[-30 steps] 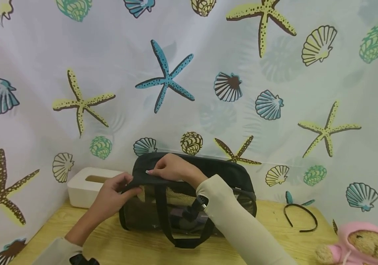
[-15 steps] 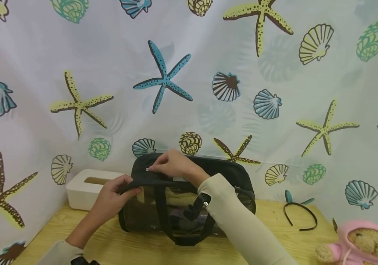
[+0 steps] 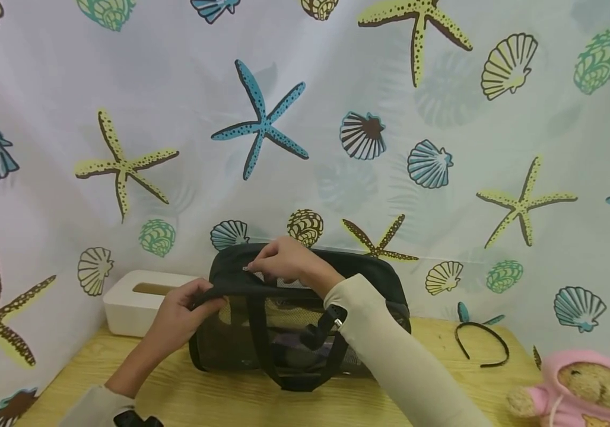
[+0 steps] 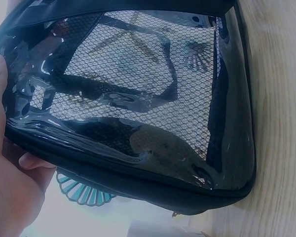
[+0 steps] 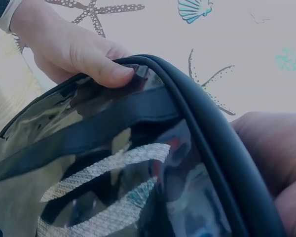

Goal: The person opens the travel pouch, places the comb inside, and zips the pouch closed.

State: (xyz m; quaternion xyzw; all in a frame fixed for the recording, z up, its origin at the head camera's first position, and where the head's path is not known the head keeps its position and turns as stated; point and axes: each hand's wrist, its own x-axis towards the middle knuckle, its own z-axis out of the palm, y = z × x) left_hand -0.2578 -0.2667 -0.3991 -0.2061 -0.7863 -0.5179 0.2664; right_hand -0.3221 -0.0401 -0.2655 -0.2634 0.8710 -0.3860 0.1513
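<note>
A black bag (image 3: 216, 347) with see-through panels, mesh and a hanging strap handle (image 3: 296, 382) stands on the wooden table. My left hand (image 3: 177, 314) pinches the bag's top front edge at its left corner, thumb in front. In the right wrist view, that left thumb (image 5: 116, 76) presses on the clear panel beside the black piping. My right hand (image 3: 291, 261) reaches over the bag's top and pinches a small silvery zipper pull (image 3: 245, 268) between thumb and finger. Dark and purple contents (image 3: 294, 350) show dimly through the front panel.
A white tissue box (image 3: 123, 308) stands behind my left hand. To the right of the bag lies a black headband (image 3: 504, 344). A teddy bear in a pink hoodie (image 3: 588, 385) sits at the front right. A shell-and-starfish curtain (image 3: 262, 196) hangs close behind the bag.
My right hand has shifted a little to the right along the bag's top with the zipper pull. My left hand keeps its pinch on the corner.
</note>
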